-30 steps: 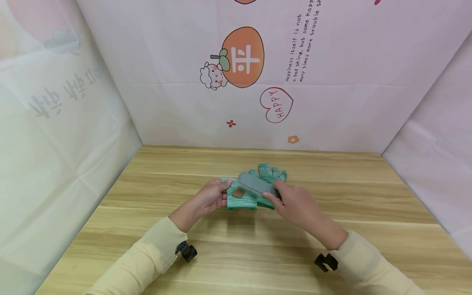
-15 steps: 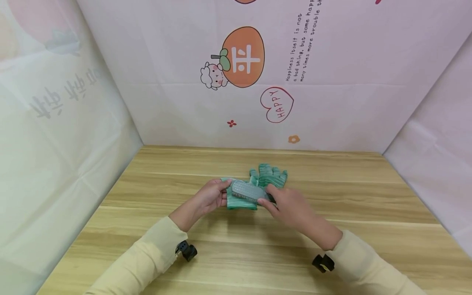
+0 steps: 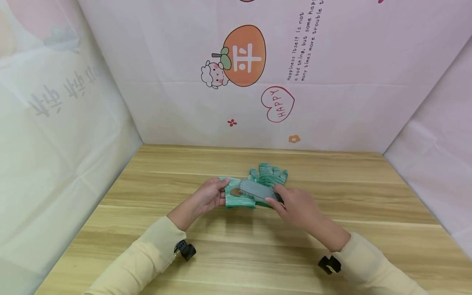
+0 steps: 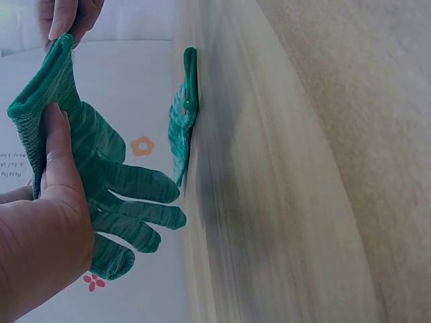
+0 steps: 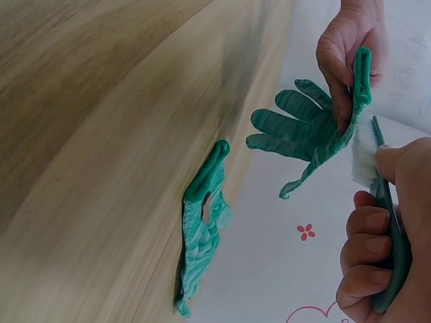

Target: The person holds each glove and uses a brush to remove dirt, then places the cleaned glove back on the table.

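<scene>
My left hand point(image 3: 206, 197) holds a green knit glove point(image 3: 241, 202) by its side, above the table. A brown patch point(image 3: 236, 192) shows on the glove's upper face. In the right wrist view this glove's fingers point(image 5: 286, 124) hang loose. My right hand point(image 3: 300, 207) grips a brush point(image 3: 257, 190) with a grey-green back, tilted over the glove. Its white bristles point(image 5: 364, 156) face the glove near the cuff; whether they touch it I cannot tell. A second green glove point(image 3: 272, 176) lies on the table behind the brush and is partly hidden by it.
A wood-grain table point(image 3: 236, 254) spreads under both hands. White printed cloth walls point(image 3: 177, 110) stand at the back and on both sides. Each sleeve carries a small black camera, such as the right one point(image 3: 329, 264).
The brush went left across the held glove, covering the brown patch, then came back right, so the patch shows again. The left hand and the lying glove stay nearly in place.
</scene>
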`<state>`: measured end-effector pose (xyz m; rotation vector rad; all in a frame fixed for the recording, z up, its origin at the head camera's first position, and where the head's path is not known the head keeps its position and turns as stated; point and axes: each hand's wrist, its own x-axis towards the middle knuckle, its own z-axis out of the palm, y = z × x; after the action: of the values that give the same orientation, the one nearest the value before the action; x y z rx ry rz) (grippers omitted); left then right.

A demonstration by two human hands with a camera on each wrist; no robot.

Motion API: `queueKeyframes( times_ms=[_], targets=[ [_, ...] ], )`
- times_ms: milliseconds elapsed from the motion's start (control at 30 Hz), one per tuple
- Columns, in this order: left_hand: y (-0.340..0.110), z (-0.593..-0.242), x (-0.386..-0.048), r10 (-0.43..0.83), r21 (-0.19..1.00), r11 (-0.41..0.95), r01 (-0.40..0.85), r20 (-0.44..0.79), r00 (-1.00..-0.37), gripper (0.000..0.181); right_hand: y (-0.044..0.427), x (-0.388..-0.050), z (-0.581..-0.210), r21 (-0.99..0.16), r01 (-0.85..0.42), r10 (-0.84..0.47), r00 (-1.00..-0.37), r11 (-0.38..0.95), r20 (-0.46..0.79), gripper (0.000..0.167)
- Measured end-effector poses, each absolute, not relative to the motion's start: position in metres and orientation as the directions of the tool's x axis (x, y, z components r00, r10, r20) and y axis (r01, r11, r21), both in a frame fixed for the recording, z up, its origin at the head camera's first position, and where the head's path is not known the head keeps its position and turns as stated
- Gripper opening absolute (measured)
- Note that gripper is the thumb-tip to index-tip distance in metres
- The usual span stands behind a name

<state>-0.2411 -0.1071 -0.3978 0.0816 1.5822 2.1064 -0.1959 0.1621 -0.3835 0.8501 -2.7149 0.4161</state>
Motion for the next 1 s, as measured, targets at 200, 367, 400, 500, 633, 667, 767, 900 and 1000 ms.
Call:
queueKeyframes(
  times_ms=[200,367,400,500,633,667,767,900,1000],
  targets=[
    [-0.107,-0.398,-0.241,0.439,0.913,-0.201,-0.355,-0.240,-0.866,0.033,0.164,-0.197,-0.382,-0.223,-0.565,-0.489,-0.812,0.794,0.319,0.028],
    [-0.105,-0.398,-0.240,0.458,0.921,-0.188,-0.342,-0.226,-0.860,0.034,0.159,-0.198,-0.376,-0.197,-0.561,-0.487,-0.811,0.804,0.323,0.029],
    [-0.105,-0.398,-0.240,0.458,0.922,-0.186,-0.340,-0.225,-0.860,0.033,0.157,-0.197,-0.374,-0.185,-0.571,-0.498,-0.803,0.800,0.326,0.030],
    [-0.103,-0.399,-0.240,0.450,0.923,-0.185,-0.338,-0.226,-0.864,0.034,0.151,-0.197,-0.371,-0.160,-0.608,-0.538,-0.775,0.778,0.330,0.030],
    [-0.101,-0.399,-0.240,0.447,0.918,-0.193,-0.348,-0.233,-0.864,0.035,0.143,-0.197,-0.370,-0.135,-0.634,-0.576,-0.757,0.761,0.309,0.031],
    [-0.101,-0.399,-0.240,0.446,0.916,-0.194,-0.351,-0.236,-0.863,0.035,0.142,-0.197,-0.369,-0.127,-0.637,-0.582,-0.755,0.760,0.303,0.032],
    [-0.101,-0.398,-0.240,0.438,0.911,-0.205,-0.358,-0.241,-0.866,0.034,0.138,-0.198,-0.368,-0.109,-0.649,-0.600,-0.744,0.753,0.294,0.032],
    [-0.103,-0.397,-0.240,0.437,0.909,-0.218,-0.356,-0.236,-0.868,0.034,0.138,-0.198,-0.368,-0.117,-0.654,-0.607,-0.744,0.748,0.281,0.031],
    [-0.104,-0.396,-0.239,0.446,0.911,-0.215,-0.353,-0.229,-0.865,0.034,0.141,-0.197,-0.368,-0.137,-0.656,-0.604,-0.743,0.742,0.286,0.030]
  ],
)
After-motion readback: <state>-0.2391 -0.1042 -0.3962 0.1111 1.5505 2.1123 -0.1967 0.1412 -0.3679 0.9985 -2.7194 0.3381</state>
